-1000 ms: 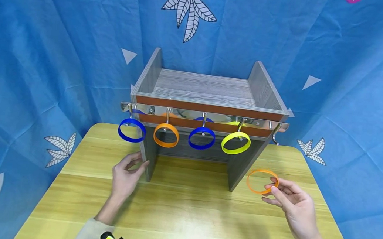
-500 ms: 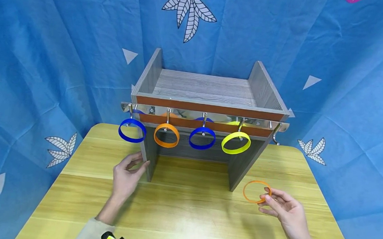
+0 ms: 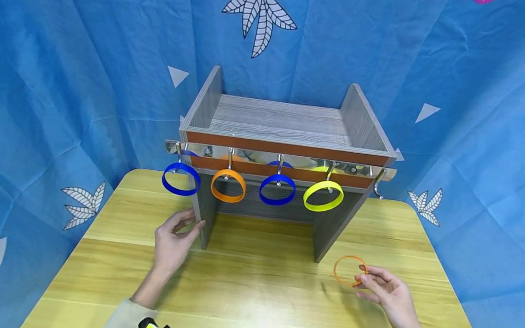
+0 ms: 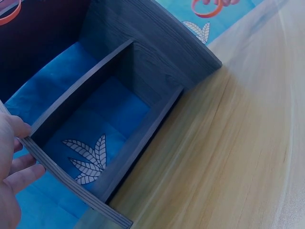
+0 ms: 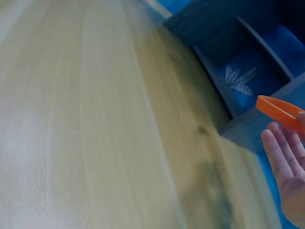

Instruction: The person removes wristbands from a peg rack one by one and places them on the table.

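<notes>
My left hand grips the front edge of the left side panel of a grey wooden shelf. To the right of the shelf, my right hand pinches an orange wristband between thumb and fingertips, held up over the table. Along the shelf front runs a metal hook rail. From its hooks hang a blue wristband, an orange one, another blue wristband and a yellow wristband. Nothing hangs on the rightmost hook.
The shelf stands on a light wooden table, its top compartment facing up. A blue curtain with leaf prints surrounds the table at the back and sides.
My right hand has moved down and slightly left with the orange wristband, away from the rail. My left hand stays on the shelf panel, and the hanging wristbands are unmoved.
</notes>
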A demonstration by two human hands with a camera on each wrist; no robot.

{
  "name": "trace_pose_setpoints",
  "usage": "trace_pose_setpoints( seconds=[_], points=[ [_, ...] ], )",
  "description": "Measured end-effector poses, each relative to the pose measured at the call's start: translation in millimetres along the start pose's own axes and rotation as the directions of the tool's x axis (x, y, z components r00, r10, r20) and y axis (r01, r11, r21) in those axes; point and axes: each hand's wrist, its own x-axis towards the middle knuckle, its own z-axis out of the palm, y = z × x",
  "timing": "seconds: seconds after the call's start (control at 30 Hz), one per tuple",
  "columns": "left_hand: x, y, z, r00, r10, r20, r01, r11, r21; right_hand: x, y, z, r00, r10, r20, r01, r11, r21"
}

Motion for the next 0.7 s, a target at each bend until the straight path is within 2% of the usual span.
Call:
trace_pose_setpoints(
  seconds=[0.33,0.53,0.7],
  points=[
    [-1.2,-1.0,-0.2,1.000,0.005,-0.004,-0.005,1.000,-0.021,1.2,16,-13,0.988,0.150,0.024,-0.148,0.987,-0.065],
    [-0.8,0.6,-0.5,1.000,-0.002,0.002,0.002,1.000,-0.024,3.4,22,-16,0.960,0.265,0.089,-0.256,0.962,-0.098],
    [-0.3,1.8,-0.2,1.000,-0.008,0.002,0.008,1.000,-0.012,5.8,23,-14,0.936,0.345,0.069,-0.329,0.928,-0.175]
  ],
)
